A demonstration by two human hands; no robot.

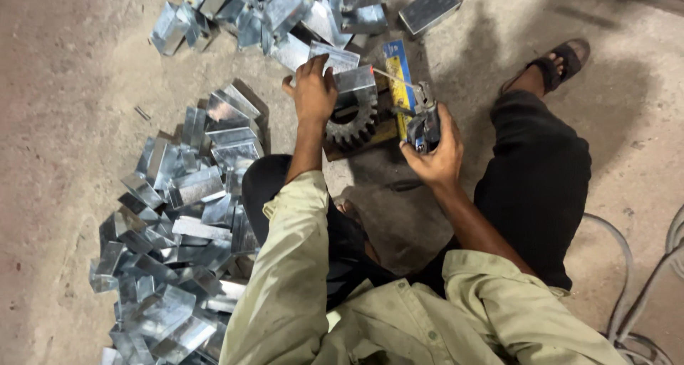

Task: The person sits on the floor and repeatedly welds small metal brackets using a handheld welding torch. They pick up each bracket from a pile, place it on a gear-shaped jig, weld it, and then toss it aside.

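Left hand (314, 89) presses metal box (354, 80) on gear (352, 122); right hand (432, 146) clamped on electrode holder (425, 120). Keep box steady, rod tip just beyond left fingers.

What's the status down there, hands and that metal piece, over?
Left hand pressing a folded metal box onto a gear wheel. Right hand holds a welding holder, rod tip at the box. Nothing in between.
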